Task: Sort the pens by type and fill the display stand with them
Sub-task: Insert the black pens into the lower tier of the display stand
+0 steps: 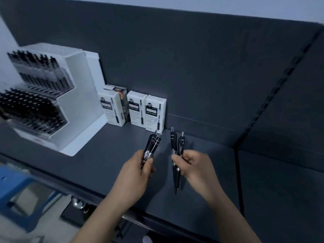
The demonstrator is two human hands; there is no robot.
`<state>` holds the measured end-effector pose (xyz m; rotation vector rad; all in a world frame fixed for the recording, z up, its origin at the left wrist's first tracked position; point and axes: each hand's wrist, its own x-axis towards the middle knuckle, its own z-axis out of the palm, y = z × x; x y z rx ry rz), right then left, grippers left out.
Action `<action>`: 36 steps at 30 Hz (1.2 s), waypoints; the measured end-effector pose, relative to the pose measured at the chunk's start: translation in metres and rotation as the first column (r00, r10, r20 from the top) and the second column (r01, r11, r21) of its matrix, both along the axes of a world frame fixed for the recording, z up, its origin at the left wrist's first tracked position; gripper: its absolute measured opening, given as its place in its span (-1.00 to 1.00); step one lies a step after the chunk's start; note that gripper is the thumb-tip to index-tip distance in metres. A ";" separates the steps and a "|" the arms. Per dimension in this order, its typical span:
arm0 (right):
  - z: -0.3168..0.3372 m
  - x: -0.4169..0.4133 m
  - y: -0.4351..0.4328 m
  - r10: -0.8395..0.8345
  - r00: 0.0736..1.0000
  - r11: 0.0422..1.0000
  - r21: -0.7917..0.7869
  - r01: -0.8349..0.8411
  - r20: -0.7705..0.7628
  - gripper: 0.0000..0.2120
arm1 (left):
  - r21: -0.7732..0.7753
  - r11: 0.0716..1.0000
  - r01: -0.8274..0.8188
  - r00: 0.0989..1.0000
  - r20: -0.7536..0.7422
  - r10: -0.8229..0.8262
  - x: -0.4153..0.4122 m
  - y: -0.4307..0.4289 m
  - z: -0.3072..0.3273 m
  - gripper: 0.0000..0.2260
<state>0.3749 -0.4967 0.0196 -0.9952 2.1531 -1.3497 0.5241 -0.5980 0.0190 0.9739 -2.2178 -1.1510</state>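
A dark grey shelf [108, 155] runs beneath a matching dark back panel [192, 67]. On the right, a slotted upright [271, 95] divides it from a neighbouring bay [280, 190]. A pale wall [245, 6] shows above. A blue frame [10, 183] stands on the light floor [56, 225] at lower left. The light is dim and bluish.

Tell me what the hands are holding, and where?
The left hand grips a bunch of black pens near their lower ends; the right hand pinches other pens around their middles.
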 end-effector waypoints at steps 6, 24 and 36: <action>-0.003 0.033 -0.040 0.149 0.988 0.988 -0.035 -0.148 0.032 -0.68 | -0.003 0.990 -0.140 0.990 -0.003 0.140 0.043 -0.026 -0.008 -0.87; 0.021 0.170 -0.198 0.094 0.988 0.993 -0.078 -0.085 0.122 -0.75 | 0.094 0.994 0.057 0.995 -0.082 -0.050 0.165 -0.189 0.016 -0.88; 0.028 0.248 -0.250 0.059 0.947 0.989 -0.148 -0.013 0.315 -0.90 | 0.102 0.967 0.234 0.971 -0.065 -0.229 0.219 -0.247 0.009 -0.94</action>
